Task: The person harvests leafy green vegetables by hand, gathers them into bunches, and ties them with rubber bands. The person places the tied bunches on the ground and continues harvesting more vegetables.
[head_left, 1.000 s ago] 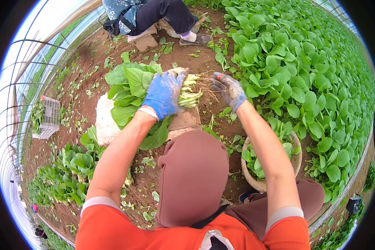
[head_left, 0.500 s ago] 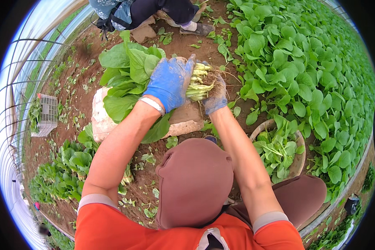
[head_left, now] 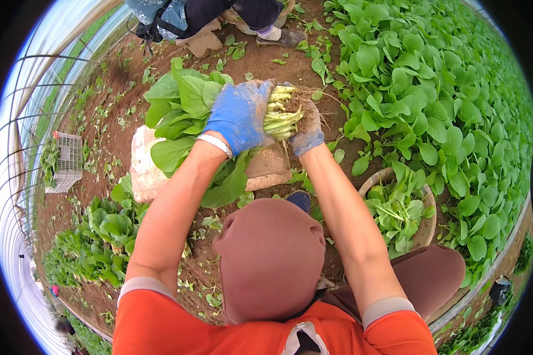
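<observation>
My left hand (head_left: 238, 115), in a blue glove smeared with mud, is wrapped round a bunch of leafy greens (head_left: 177, 112). Its broad green leaves point left, and the pale stems (head_left: 280, 115) with their root ends point right. At that root end is my right hand (head_left: 309, 129), in a muddier blue glove, closed against the brown, stringy roots; its fingertips are partly hidden. Under the bunch lies a pale, soil-stained block or slab (head_left: 145, 168), partly covered by leaves and my left arm.
A round basin (head_left: 427, 228) of loose greens stands beside my right knee. Dense growing greens (head_left: 444, 118) fill the right side. Harvested bunches (head_left: 109, 228) lie at the left, near a pale crate (head_left: 70, 163). Another person's leg and shoe (head_left: 281, 37) are at the far side.
Both hands and the bunch have shifted very slightly right. My right hand has slid a little down and outward along the root end, and more of the stem ends show.
</observation>
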Demonstrator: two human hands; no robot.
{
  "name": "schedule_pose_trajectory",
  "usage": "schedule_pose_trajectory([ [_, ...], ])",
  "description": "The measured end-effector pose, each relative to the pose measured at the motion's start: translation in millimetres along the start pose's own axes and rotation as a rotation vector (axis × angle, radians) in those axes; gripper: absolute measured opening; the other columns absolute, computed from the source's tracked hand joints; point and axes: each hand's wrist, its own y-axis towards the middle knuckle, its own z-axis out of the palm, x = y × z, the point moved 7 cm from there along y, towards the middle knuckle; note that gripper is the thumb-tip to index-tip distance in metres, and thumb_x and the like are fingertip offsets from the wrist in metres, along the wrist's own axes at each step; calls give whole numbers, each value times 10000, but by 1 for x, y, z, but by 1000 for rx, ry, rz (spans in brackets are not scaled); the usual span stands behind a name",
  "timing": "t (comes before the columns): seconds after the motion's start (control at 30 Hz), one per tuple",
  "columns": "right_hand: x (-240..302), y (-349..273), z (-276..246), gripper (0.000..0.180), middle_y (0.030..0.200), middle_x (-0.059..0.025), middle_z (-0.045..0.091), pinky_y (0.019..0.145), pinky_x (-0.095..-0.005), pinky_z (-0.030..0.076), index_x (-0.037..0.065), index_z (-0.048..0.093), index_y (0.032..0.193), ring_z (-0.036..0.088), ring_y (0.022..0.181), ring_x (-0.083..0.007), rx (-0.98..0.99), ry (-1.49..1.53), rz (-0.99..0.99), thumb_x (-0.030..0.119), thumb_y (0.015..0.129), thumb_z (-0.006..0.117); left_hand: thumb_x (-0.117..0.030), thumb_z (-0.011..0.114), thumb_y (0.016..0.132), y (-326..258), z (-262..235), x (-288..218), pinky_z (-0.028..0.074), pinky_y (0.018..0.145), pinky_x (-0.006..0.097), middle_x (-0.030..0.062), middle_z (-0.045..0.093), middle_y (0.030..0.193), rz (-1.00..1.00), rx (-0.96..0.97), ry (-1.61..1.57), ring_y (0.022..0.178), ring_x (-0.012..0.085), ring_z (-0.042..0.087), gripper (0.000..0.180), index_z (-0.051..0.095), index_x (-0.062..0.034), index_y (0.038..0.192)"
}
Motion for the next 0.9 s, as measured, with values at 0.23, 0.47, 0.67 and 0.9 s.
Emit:
schedule_pose_trajectory([
  [0.23, -6, -9, -1, 338, 1120, -135, 633, 877, -441, 540, 34, 576, 1148, 631, 991, -282, -240, -65, -8, 247, 997, 363, -408, 848, 521, -8, 6, 3, 444, 872, 424, 179, 577, 1144, 32, 0, -21, 1050, 332, 572, 930, 446, -54, 1282],
  [0.47, -3, 22, 20, 335, 1105, -139, 643, 870, -418, 542, 32, 562, 1154, 644, 959, -270, -34, -171, 149, 248, 1001, 357, -420, 845, 540, -2, -2, 20, 480, 819, 450, 171, 613, 1027, -173, 32, -46, 973, 329, 617, 853, 484, -46, 1217],
  [0.67, 36, 13, -4, 209, 1095, -91, 661, 836, -372, 554, 41, 647, 1087, 643, 924, -206, -393, -491, -51, 110, 928, 530, -445, 829, 551, -8, 9, 7, 470, 803, 431, 152, 607, 1036, -109, -1, 82, 950, 307, 613, 948, 447, -46, 1321],
  [0.9, 81, 32, 74, 222, 970, -21, 673, 743, -220, 504, 35, 655, 1089, 614, 816, -83, -255, -1387, -221, 78, 872, 634, -440, 842, 538, -7, 3, -1, 450, 811, 438, 156, 594, 1041, -71, 73, 74, 955, 310, 595, 1103, 316, -60, 1429],
])
